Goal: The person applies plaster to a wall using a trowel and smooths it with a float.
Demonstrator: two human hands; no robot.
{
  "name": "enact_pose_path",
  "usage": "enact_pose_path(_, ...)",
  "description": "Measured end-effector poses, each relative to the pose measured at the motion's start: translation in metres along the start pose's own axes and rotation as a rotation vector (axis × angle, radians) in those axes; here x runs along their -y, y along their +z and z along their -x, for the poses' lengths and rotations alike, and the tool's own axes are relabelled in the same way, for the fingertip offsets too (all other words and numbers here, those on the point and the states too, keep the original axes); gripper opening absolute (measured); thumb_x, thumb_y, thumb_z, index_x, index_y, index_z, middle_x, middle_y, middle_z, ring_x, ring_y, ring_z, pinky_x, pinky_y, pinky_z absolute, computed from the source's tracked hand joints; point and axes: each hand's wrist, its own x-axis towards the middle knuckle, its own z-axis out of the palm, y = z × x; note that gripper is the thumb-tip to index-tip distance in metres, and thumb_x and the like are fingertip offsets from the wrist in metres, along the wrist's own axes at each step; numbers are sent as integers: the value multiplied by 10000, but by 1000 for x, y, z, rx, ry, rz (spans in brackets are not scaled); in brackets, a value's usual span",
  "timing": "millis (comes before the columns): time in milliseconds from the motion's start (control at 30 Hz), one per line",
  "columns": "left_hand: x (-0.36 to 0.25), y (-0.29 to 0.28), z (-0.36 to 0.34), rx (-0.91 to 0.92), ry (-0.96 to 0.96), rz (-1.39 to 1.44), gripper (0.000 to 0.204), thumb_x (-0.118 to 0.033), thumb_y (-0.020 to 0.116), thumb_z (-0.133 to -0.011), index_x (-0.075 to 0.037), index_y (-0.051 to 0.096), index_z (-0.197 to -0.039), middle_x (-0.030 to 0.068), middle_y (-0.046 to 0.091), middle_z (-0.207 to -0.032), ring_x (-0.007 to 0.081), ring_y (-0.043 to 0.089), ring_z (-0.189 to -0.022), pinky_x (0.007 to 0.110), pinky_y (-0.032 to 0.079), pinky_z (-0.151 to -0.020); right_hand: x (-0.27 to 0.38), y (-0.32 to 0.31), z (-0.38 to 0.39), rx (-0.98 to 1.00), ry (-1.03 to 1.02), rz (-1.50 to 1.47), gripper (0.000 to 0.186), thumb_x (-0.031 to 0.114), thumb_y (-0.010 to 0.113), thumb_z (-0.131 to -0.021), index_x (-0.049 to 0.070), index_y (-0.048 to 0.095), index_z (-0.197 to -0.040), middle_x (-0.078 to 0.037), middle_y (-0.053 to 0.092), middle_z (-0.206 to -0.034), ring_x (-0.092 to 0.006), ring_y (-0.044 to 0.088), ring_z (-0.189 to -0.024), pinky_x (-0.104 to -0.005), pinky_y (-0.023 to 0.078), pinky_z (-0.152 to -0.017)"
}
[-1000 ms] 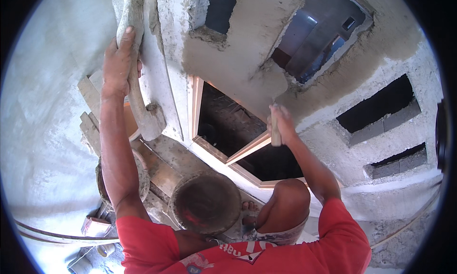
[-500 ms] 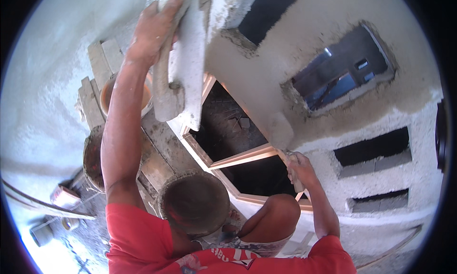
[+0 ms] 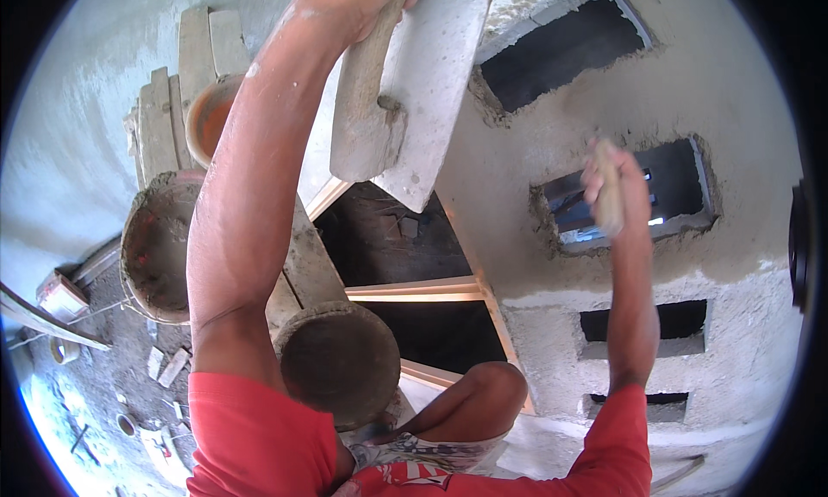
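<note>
My left hand (image 3: pixel 379 14), raised at the top, is closed on a long plastering float (image 3: pixel 440 91), a pale flat board with a mortar-caked wooden bar along its back. The float hangs tilted beside the wall, its lower end above a wooden frame. Over the middle wall opening, my right hand (image 3: pixel 634 191) grips the wooden handle of a trowel (image 3: pixel 609 204). Motion blurs this hand, and the trowel's blade cannot be made out. Around both hands the wall (image 3: pixel 517 212) carries smooth grey plaster, darker and wet-looking near the openings.
Rectangular openings (image 3: pixel 565 53) pierce the wall. Below stands a pale wooden frame (image 3: pixel 414 290) with dark gaps. Mortar-crusted tubs (image 3: pixel 341 363) and an orange-rimmed bucket (image 3: pixel 207 130) sit on wooden planks (image 3: pixel 159 135) to the left. Debris (image 3: pixel 172 368) lies on the ground lower left.
My right hand has risen with the trowel from beside the wooden frame to the middle opening. My left hand and the float have shifted right and up. The view has turned too.
</note>
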Motion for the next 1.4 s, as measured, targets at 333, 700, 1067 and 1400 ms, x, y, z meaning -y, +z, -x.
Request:
enact_pose_path(333, 15, -27, -2, 18, 91, 76, 619, -499, 516, -953, 98, 629, -1069, 159, 635, -761, 219, 595, -611, 376, 480, -563, 73, 47, -110, -248, -168, -202, 152, 33, 548, -925, -73, 497, -1021, -187, 579, -953, -342, 646, -872, -401, 639, -761)
enact_pose_path(700, 9, -35, -3, -13, -33, 24, 636, -513, 510, -953, 103, 639, -1052, 138, 628, -724, 225, 592, -618, 396, 478, -587, 5, 43, -162, -344, -40, -232, 136, 14, 557, -905, -73, 500, -992, -199, 567, -942, -330, 621, -808, -367, 637, -680)
enact_pose_path(1067, 22, -40, -13, -86, -15, -20, 664, -526, 517, -947, 112, 614, -1108, 178, 661, -814, 251, 623, -646, 374, 504, -613, -102, 24, -192, -206, 240, -393, 180, 119, 539, -943, 90, 428, -1082, -112, 529, -917, -244, 592, -686, -376, 543, -575)
enact_pose_path(1400, 31, -36, -21, -102, -58, -107, 690, -542, 523, -940, 112, 585, -1151, 191, 670, -823, 265, 638, -663, 392, 511, -631, -105, 41, -227, -106, 222, -546, 161, 150, 537, -943, 61, 447, -1044, -116, 530, -878, -242, 586, -715, -339, 535, -578)
